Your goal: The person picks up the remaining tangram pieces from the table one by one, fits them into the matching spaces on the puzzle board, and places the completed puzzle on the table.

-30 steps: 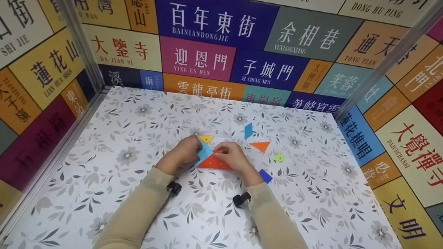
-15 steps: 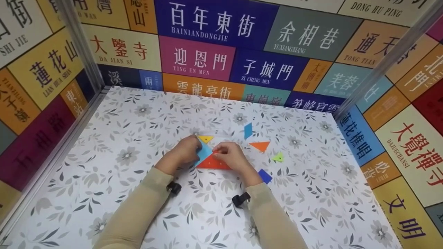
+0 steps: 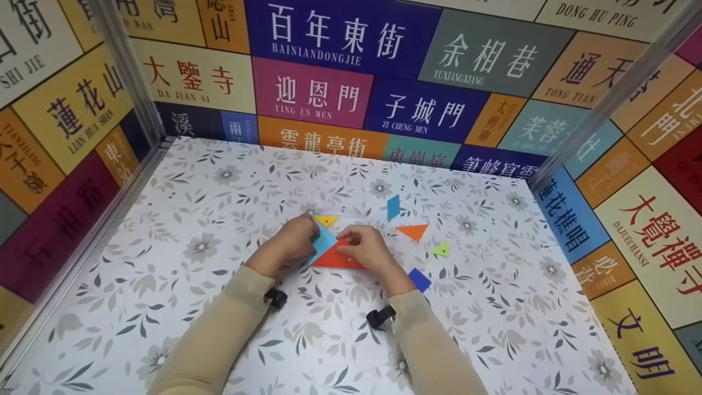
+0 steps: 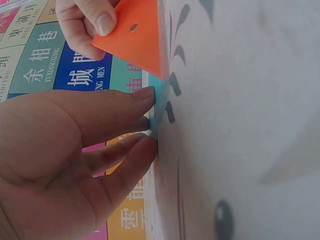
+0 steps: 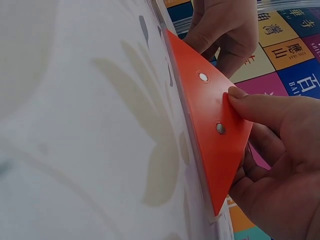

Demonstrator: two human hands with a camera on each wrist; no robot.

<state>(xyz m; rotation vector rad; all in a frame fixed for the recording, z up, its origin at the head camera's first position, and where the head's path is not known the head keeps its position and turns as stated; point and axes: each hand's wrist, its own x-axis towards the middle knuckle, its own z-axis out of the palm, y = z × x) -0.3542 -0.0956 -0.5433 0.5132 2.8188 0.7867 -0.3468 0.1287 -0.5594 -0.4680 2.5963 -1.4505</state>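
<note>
barely a shift as the right hand (image 3: 366, 248) pinches the tilted red triangle (image 5: 209, 107) at the table (image 3: 247, 186), the relaxed left hand (image 3: 290, 238) keeps fingertips on the light blue piece (image 3: 326, 237) beside it, and progress seemingly pauses.

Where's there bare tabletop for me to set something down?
Free: the tabletop between the left hand and left wall, and between the sleeves, nearer than the red triangle. Crowded: around the right hand and left hand, by the light-blue piece and yellow piece; rightward, the blue parallelogram, orange triangle, green triangle and dark-blue square.
</note>
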